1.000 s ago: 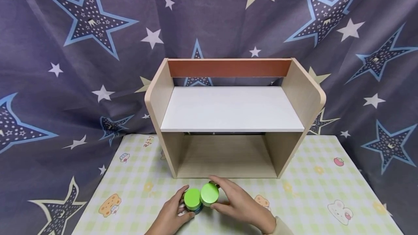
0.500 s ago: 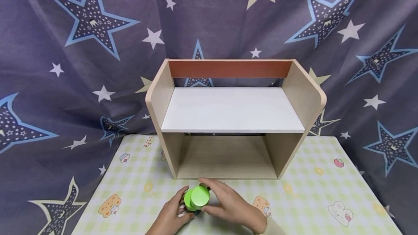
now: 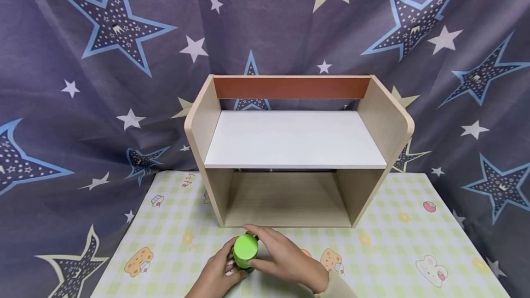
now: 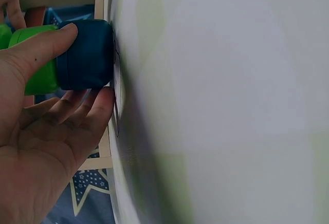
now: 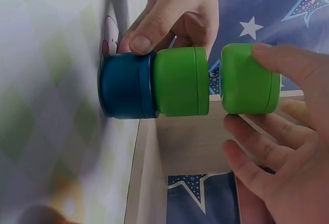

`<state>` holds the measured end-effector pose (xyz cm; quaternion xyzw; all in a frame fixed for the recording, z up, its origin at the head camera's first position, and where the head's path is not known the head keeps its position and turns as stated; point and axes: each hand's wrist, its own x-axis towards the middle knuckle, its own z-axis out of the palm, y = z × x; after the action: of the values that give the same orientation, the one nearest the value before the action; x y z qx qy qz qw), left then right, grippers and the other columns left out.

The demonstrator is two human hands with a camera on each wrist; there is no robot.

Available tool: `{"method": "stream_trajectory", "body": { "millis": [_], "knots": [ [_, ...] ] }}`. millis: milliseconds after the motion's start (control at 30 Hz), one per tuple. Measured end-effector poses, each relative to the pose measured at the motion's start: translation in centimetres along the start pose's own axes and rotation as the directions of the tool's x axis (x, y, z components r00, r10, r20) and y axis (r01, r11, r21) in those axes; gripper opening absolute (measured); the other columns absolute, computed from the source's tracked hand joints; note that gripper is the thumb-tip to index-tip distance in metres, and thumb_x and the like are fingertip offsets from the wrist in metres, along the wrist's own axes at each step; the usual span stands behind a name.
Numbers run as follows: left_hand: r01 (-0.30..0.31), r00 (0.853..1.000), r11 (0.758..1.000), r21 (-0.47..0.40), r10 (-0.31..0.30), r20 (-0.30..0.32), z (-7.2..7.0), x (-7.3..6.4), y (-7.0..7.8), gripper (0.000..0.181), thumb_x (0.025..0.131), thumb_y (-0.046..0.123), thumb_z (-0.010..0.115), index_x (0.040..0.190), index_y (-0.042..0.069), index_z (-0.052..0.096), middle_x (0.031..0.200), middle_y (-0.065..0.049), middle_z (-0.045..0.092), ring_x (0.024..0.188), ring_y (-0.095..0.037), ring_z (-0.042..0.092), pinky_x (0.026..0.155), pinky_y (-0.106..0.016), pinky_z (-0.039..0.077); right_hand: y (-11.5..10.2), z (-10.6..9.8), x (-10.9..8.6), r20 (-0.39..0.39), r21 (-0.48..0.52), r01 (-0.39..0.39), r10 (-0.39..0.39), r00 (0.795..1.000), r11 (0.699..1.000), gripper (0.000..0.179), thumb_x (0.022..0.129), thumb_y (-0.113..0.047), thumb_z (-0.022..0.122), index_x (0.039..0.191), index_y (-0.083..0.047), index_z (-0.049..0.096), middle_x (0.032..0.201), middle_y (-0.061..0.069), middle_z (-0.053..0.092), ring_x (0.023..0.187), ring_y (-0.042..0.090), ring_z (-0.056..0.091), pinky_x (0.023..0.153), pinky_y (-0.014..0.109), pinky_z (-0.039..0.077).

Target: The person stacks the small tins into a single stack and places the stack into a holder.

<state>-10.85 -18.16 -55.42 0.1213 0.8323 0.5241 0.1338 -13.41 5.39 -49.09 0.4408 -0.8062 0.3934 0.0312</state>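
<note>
A dark blue lidded jar (image 5: pixel 123 86) stands on the tablecloth with a green jar (image 5: pixel 180 82) stacked on its lid. My left hand (image 3: pixel 217 270) holds the blue jar, its thumb near the seam between the two and its fingers around the far side. Straight above the stack, my right hand (image 3: pixel 285 256) grips a second green jar (image 5: pixel 249 80) between thumb and fingers. A narrow gap shows between this jar and the green one below it in the right wrist view. From the head, the upper green lid covers most of the stack.
Just behind the hands stands a wooden two-level shelf unit (image 3: pixel 372 197) with a white upper board (image 3: pixel 294 139). The table wears a green-and-white checked cloth (image 3: pixel 165 233) with cartoon prints. A dark star-patterned curtain (image 3: pixel 157 95) hangs behind.
My right hand has brought its green jar leftward, from beside the stack to directly over it. My left hand has stayed in place around the blue jar.
</note>
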Motion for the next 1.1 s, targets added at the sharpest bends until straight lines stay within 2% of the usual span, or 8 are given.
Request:
{"method": "stream_trajectory", "body": {
  "millis": [200, 367, 600, 1100],
  "knots": [
    [-0.027, 1.000, 1.000, 0.016, 0.027, 0.005, -0.03, -0.08, 0.01, 0.086, 0.085, 0.026, 0.083, 0.153, 0.006, 0.035, 0.141, -0.018, 0.053, 0.122, -0.029, 0.059, 0.094, -0.030, 0.054, 0.12, 0.19, 0.26, 0.001, -0.015, -0.009, 0.009, 1.000, 1.000, 0.080, 0.092, -0.026, 0.077, 0.156, -0.019, 0.030, 0.141, 0.002, 0.053, 0.117, 0.010, 0.057, 0.098, 0.030, 0.052],
    [-0.024, 1.000, 1.000, 0.015, 0.023, 0.010, -0.06, -0.02, 0.05, 0.086, 0.085, 0.024, 0.083, 0.153, 0.005, 0.034, 0.140, -0.019, 0.053, 0.121, -0.028, 0.059, 0.093, -0.028, 0.055, 0.29, 0.43, 0.37, 0.022, -0.016, -0.042, 0.043, 0.999, 0.999, 0.080, 0.092, -0.030, 0.076, 0.157, -0.021, 0.029, 0.142, 0.001, 0.052, 0.119, 0.009, 0.056, 0.099, 0.031, 0.051],
    [-0.008, 1.000, 1.000, 0.024, 0.008, 0.019, -0.12, 0.07, 0.12, 0.087, 0.085, 0.025, 0.083, 0.153, 0.002, 0.033, 0.138, -0.021, 0.052, 0.118, -0.028, 0.061, 0.090, -0.028, 0.056, 0.61, 0.81, 0.47, 0.022, -0.010, -0.039, 0.039, 0.999, 0.999, 0.079, 0.093, -0.030, 0.075, 0.157, -0.021, 0.029, 0.143, 0.000, 0.051, 0.117, 0.008, 0.057, 0.100, 0.030, 0.051],
    [-0.024, 0.999, 1.000, -0.009, 0.025, 0.026, -0.08, -0.04, 0.02, 0.085, 0.087, 0.022, 0.082, 0.153, 0.000, 0.032, 0.138, -0.023, 0.051, 0.117, -0.030, 0.061, 0.090, -0.027, 0.056, 0.67, 1.01, 0.22, 0.016, -0.019, -0.048, 0.049, 0.999, 0.999, 0.081, 0.092, -0.031, 0.076, 0.158, -0.022, 0.028, 0.143, 0.000, 0.051, 0.117, 0.007, 0.056, 0.099, 0.030, 0.051]
  ]
}}
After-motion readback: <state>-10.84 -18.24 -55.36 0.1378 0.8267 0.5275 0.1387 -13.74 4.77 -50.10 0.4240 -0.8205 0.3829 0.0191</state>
